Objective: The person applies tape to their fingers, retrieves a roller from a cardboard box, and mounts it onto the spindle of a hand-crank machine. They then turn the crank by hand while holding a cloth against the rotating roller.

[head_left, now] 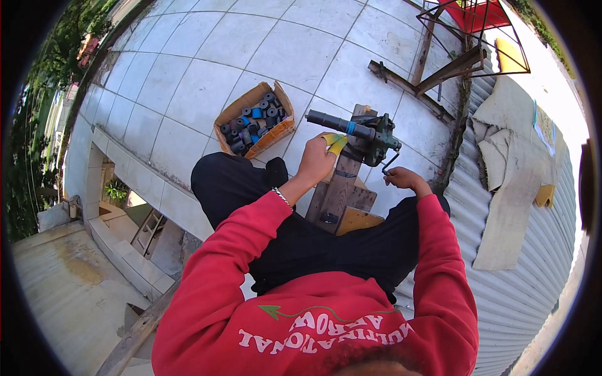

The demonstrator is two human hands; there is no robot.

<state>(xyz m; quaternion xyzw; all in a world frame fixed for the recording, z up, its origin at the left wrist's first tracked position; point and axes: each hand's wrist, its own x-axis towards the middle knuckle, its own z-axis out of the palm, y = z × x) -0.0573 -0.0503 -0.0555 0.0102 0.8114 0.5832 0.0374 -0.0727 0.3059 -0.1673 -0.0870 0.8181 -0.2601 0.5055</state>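
A dark green metal hand-crank machine [380,139] is mounted on a wooden stand [335,197] between my knees. From it a dark cylinder [331,123] with a blue band points left. My right hand [404,178] is closed around the end of its crank handle [392,161]. My left hand [316,160] is just below the cylinder, its fingers bent together. Yellow-green material [337,143] shows at those fingertips; whether it is wrapped on them or held as a strip, I cannot tell. Whether the hand touches the cylinder is unclear.
To the left, an open cardboard box [276,141] holds many small black and blue rolls. Ahead right lie rusty metal bars [411,91] near a wire frame with a red seat [480,15]. Corrugated roofing [464,238] with worn fabric [511,188] runs along the right. A tiled ledge [147,182] drops off at left.
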